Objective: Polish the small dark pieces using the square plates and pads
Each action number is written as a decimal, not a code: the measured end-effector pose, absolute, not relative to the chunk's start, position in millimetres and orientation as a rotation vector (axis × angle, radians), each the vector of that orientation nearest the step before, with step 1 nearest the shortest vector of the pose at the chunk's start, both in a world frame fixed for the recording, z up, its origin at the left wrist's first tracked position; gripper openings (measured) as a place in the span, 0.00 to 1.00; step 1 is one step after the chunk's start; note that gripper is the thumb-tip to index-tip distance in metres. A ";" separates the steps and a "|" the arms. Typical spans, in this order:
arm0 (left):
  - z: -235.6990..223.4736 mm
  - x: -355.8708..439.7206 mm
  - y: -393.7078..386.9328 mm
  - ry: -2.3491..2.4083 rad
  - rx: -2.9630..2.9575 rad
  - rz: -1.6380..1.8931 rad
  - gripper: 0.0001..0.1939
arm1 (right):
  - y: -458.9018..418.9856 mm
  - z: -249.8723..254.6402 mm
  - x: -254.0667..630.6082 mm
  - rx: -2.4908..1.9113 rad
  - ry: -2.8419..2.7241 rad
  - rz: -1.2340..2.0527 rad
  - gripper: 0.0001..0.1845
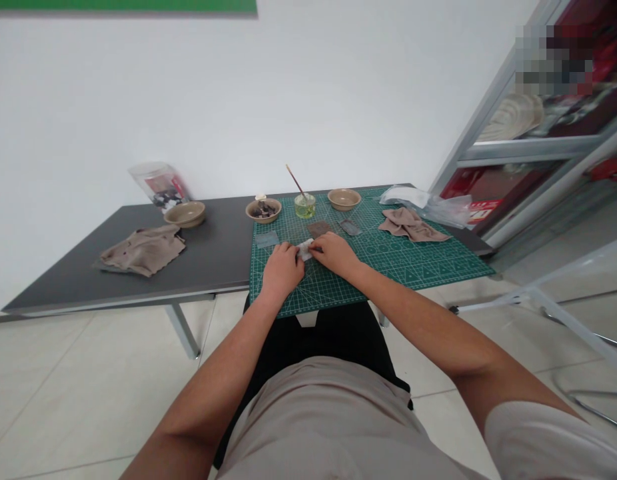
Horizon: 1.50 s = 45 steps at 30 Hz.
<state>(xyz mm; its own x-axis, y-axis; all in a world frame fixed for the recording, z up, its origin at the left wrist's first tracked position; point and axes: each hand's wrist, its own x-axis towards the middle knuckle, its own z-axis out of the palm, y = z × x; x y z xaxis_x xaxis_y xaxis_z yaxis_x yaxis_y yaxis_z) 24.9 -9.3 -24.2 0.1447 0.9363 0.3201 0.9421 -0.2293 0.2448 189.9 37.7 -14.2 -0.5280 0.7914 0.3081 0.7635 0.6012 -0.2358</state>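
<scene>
My left hand (283,270) and my right hand (336,253) meet over the green cutting mat (388,260). Between them is a small white crumpled piece (305,250), perhaps paper or cloth. The fingers of both hands are closed on it, left hand at its left end, right fingertips pinching its right end. Just beyond the right hand lies a brown flat square (318,229). A small dark grey piece (349,227) on clear film is to its right. A translucent bluish sheet (267,239) lies beyond the left hand.
Behind the hands stand a bowl of dark bits (264,212), a glass jar (304,208) with a brush (294,179) and a tan bowl (344,199). Brown cloths (411,225) and a plastic bag (438,204) lie right. Another bowl (185,215), cloth (143,251) and clear tub (158,185) are left.
</scene>
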 end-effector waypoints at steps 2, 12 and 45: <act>-24.5 24.9 -9.4 -1.932 -2.370 -0.651 0.14 | 32.1 -13.8 195.8 -1.263 -2.430 0.103 0.08; -25.4 23.8 -8.7 -1.919 -2.364 -0.639 0.13 | 20.2 -13.3 181.1 -1.168 -2.473 0.160 0.08; -27.7 23.2 -8.5 -1.898 -2.367 -0.664 0.14 | 32.7 -15.1 190.2 -1.243 -2.428 0.167 0.06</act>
<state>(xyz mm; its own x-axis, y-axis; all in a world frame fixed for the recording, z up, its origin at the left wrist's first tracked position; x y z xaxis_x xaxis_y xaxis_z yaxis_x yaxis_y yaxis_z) 23.2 -8.5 -27.7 0.1618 0.9235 0.3477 0.9389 -0.2526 0.2340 190.2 32.7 -15.1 -0.5210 0.7992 0.2998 0.7507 0.5962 -0.2847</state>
